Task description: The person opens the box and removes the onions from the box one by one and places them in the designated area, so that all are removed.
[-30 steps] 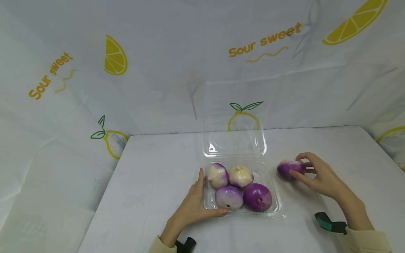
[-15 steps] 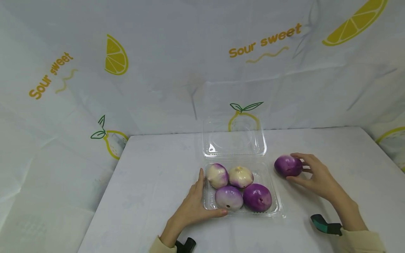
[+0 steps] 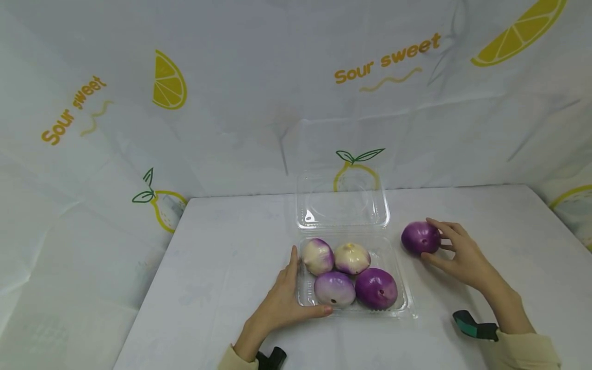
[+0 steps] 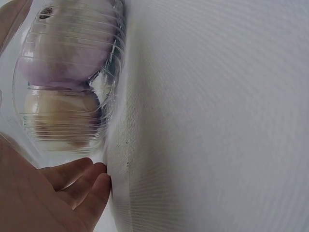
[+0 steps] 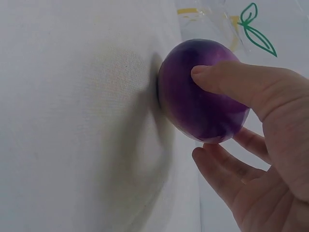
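A clear plastic clamshell box [image 3: 402, 277] sits on the table with its lid [image 3: 342, 205] raised at the back. Inside lie two whitish onions behind, a pale purple onion [image 3: 335, 289] at front left and a dark purple onion [image 3: 376, 289] at front right. My left hand [image 3: 287, 300] rests against the box's front left corner, fingers along the left side and thumb at the front edge. To the right of the box, my right hand [image 3: 462, 257] holds another purple onion [image 3: 420, 238] between thumb and fingers. The right wrist view shows this onion [image 5: 193, 106] right at the tabletop.
The white-covered table [image 3: 222, 267] ends at a back edge, where a white cloth [image 3: 250, 113] printed with lemons and "Sour sweet" hangs. Dark straps or mounts, one of them a black and green piece [image 3: 476, 326], show at both wrists.
The right hand has shifted slightly left and back, and the onion in it has turned so its dark purple end shows. The left hand and box have stayed put.
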{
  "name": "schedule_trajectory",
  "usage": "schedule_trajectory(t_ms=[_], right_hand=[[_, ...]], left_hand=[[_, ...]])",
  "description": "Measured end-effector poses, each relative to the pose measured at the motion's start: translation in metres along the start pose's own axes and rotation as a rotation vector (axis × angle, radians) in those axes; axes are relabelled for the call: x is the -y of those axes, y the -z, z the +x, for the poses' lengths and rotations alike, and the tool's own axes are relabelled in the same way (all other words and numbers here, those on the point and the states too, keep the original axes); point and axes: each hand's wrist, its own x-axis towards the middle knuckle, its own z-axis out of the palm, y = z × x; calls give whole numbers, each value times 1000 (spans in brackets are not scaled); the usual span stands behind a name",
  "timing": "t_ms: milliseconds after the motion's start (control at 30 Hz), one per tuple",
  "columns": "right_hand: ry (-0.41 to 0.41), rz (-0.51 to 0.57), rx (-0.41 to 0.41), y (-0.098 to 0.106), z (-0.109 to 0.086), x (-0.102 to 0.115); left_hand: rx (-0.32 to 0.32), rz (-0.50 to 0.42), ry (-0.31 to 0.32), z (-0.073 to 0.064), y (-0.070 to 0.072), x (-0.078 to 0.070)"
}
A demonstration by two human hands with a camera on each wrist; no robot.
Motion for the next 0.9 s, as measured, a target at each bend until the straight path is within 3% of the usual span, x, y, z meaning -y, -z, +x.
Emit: schedule_trajectory(t_ms=[400,900], right_hand=[[-62,-6,-8,-5,0,1],[-41,-4,-13,-5,1,1]], left_hand=[[-4,4,-4,1,0,0],[-1,2,-4,0,0,0]])
